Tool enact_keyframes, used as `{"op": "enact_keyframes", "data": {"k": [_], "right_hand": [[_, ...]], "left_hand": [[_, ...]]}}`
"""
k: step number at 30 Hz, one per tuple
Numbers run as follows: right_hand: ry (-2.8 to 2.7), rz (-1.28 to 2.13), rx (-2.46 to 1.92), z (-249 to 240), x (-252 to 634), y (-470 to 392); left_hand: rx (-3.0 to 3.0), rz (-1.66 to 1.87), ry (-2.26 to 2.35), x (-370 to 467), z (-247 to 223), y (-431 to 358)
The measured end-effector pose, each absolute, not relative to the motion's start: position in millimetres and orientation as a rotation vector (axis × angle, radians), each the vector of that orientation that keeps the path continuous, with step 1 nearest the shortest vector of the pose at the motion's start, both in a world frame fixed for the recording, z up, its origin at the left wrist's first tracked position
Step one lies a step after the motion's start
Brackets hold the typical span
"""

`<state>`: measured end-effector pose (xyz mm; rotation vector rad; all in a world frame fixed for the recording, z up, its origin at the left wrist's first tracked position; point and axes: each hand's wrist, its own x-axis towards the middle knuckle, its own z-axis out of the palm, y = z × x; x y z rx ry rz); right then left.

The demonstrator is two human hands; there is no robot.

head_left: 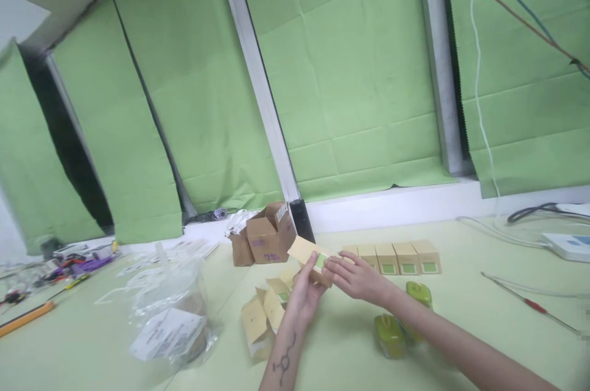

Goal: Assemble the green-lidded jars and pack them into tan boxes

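Nearest lay green-lidded containers (390,335) and kraft boxes with raised flaps (255,320), apparently unfinished; next, one green-labelled kraft box (303,249), gripped by the left hand (306,291), the right hand (354,278) extended against it; beyond, a row of labelled boxes (406,253), seemingly done.

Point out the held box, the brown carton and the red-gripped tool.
Held box (305,249): head view, raised flap.
Brown carton (271,248): head view, front face.
Red-gripped tool (535,305): head view, red grip.
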<state>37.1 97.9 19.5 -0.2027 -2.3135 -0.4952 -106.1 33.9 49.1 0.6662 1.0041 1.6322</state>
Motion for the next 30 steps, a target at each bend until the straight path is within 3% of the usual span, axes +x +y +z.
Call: {"op": "enact_keyframes", "data": {"k": [15,20,25,30], "right_hand": [[-2.472,-0.031,-1.052,-4.5,52.3,131.4],[-2.466,0.214,-1.041,3.3,67.0,120.9],[-2.449,0.35,-0.757,21.1,92.7,96.0],[-2.365,0.246,-0.69,18.9,107.2,74.4]], "left_hand": [[1.193,1.792,2.009,-170.9,55.2,54.1],[1.69,1.517,1.808,-132.3,43.3,51.2],[1.891,1.061,1.464,-81.6,26.8,34.4],[1.935,1.03,1.533,-68.7,25.5,26.1]]}}
